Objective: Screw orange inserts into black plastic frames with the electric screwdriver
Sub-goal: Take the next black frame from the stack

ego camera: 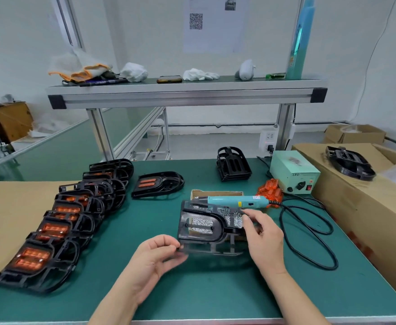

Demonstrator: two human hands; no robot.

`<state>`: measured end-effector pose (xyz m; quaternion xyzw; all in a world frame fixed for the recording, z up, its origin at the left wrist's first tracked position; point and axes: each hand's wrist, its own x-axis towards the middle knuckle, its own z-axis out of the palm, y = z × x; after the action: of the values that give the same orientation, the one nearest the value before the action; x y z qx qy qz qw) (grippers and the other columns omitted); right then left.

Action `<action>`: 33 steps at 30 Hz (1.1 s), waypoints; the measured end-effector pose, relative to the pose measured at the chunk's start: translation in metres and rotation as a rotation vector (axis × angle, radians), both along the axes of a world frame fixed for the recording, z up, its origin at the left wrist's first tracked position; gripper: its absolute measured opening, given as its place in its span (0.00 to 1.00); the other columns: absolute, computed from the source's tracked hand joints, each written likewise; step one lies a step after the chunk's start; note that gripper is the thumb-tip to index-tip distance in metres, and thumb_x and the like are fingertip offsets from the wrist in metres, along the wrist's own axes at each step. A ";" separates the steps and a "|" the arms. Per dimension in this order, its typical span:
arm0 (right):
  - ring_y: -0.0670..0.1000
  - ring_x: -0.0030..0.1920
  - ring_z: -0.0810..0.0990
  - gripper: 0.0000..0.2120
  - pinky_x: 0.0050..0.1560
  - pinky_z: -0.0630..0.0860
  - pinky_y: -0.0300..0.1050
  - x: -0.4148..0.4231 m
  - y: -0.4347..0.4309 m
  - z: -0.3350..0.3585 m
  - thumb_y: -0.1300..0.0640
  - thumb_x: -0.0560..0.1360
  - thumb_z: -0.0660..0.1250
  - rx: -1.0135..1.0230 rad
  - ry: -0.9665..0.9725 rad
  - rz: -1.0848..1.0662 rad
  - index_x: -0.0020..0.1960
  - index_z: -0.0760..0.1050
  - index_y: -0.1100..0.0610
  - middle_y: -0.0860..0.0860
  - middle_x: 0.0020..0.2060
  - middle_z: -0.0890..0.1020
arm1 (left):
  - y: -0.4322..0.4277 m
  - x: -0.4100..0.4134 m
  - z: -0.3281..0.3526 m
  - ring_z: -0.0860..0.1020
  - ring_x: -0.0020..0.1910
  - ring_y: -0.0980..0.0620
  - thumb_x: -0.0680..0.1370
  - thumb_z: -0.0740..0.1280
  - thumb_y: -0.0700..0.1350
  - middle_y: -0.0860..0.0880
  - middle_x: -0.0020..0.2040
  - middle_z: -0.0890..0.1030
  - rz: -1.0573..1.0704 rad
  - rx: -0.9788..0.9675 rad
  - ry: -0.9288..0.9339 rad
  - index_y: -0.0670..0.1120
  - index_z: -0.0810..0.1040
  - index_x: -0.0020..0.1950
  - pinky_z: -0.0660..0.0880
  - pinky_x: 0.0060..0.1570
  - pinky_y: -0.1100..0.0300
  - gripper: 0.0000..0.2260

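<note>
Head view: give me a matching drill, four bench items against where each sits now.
1. teal electric screwdriver
2. empty black plastic frame
3. loose orange plastic inserts
4. black frames fitted with orange inserts

A. rowed at the left of the green mat
B. lying across the cardboard screw box
C. held between left hand and right hand
D. piled beside the pale green power box

Pairs: 1-B, 2-C, 3-D, 4-A

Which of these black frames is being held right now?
The insert-less black frame over the screw box: left hand pinches its near corner, right hand its right end. All others lie untouched.
</note>
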<state>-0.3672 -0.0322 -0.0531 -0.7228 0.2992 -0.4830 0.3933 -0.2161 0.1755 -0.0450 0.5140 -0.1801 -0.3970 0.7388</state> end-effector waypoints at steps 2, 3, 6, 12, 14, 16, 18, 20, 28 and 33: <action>0.42 0.44 0.79 0.08 0.46 0.71 0.28 -0.003 0.000 -0.004 0.66 0.76 0.71 -0.028 0.021 0.033 0.48 0.84 0.54 0.46 0.41 0.83 | 0.006 0.002 0.003 0.80 0.42 0.47 0.67 0.70 0.36 0.42 0.40 0.80 -0.039 0.181 -0.222 0.42 0.80 0.38 0.80 0.49 0.54 0.02; 0.41 0.45 0.80 0.09 0.47 0.71 0.27 -0.005 0.000 -0.006 0.66 0.76 0.71 -0.051 0.040 0.052 0.46 0.84 0.53 0.44 0.41 0.84 | 0.007 0.003 0.005 0.79 0.40 0.50 0.66 0.70 0.42 0.45 0.37 0.79 -0.032 0.267 -0.329 0.44 0.79 0.37 0.80 0.47 0.55 0.02; 0.44 0.44 0.80 0.09 0.45 0.71 0.29 -0.008 0.003 -0.014 0.67 0.74 0.72 -0.108 0.126 0.116 0.41 0.82 0.54 0.43 0.37 0.83 | 0.002 0.007 0.003 0.77 0.37 0.53 0.73 0.73 0.48 0.50 0.35 0.80 0.092 0.464 -0.567 0.44 0.76 0.42 0.78 0.48 0.50 0.09; 0.47 0.41 0.78 0.09 0.42 0.72 0.36 -0.009 0.004 -0.019 0.64 0.73 0.71 -0.115 0.276 0.137 0.36 0.79 0.54 0.46 0.34 0.81 | -0.017 0.004 -0.005 0.77 0.41 0.56 0.76 0.71 0.50 0.52 0.42 0.79 0.149 0.660 -0.982 0.54 0.77 0.50 0.70 0.43 0.66 0.05; 0.49 0.38 0.77 0.09 0.42 0.73 0.43 -0.010 0.005 -0.018 0.64 0.72 0.70 -0.119 0.310 0.110 0.34 0.77 0.54 0.47 0.32 0.79 | -0.021 0.004 -0.009 0.75 0.41 0.59 0.76 0.71 0.50 0.53 0.44 0.77 0.147 0.705 -1.081 0.55 0.80 0.53 0.67 0.43 0.66 0.07; 0.48 0.37 0.76 0.09 0.42 0.73 0.46 -0.009 0.008 -0.018 0.63 0.71 0.70 -0.123 0.351 0.081 0.34 0.76 0.54 0.47 0.32 0.78 | -0.025 0.004 -0.012 0.74 0.41 0.60 0.76 0.71 0.49 0.53 0.45 0.75 0.160 0.723 -1.105 0.53 0.81 0.57 0.65 0.45 0.65 0.10; 0.47 0.38 0.76 0.07 0.43 0.74 0.47 -0.009 0.010 -0.018 0.62 0.70 0.70 -0.133 0.386 0.056 0.36 0.76 0.53 0.45 0.35 0.77 | -0.030 0.004 -0.012 0.74 0.41 0.60 0.76 0.72 0.47 0.53 0.45 0.76 0.182 0.708 -1.086 0.52 0.81 0.57 0.66 0.44 0.67 0.10; 0.44 0.40 0.76 0.07 0.44 0.74 0.45 -0.010 0.011 -0.019 0.60 0.71 0.69 -0.132 0.391 0.044 0.38 0.75 0.49 0.43 0.38 0.76 | -0.033 0.005 -0.011 0.75 0.40 0.59 0.75 0.73 0.45 0.53 0.43 0.77 0.201 0.691 -1.049 0.53 0.80 0.54 0.66 0.40 0.72 0.10; 0.45 0.40 0.76 0.09 0.43 0.75 0.47 -0.011 0.011 -0.018 0.62 0.70 0.69 -0.116 0.356 0.028 0.38 0.74 0.48 0.43 0.39 0.75 | -0.028 0.008 -0.021 0.75 0.38 0.59 0.72 0.75 0.44 0.54 0.39 0.79 0.215 0.607 -1.060 0.60 0.77 0.41 0.68 0.40 0.75 0.11; 0.44 0.42 0.76 0.11 0.41 0.72 0.38 -0.012 0.007 -0.021 0.63 0.68 0.69 -0.086 0.340 0.008 0.36 0.74 0.48 0.43 0.39 0.75 | -0.033 0.006 -0.024 0.75 0.39 0.60 0.72 0.75 0.45 0.54 0.38 0.78 0.218 0.574 -1.093 0.60 0.76 0.40 0.68 0.40 0.74 0.12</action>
<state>-0.3788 -0.0251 -0.0739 -0.8114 0.3378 -0.3645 0.3077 -0.2097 0.1423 -0.0691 0.8361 -0.3645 -0.0316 0.4086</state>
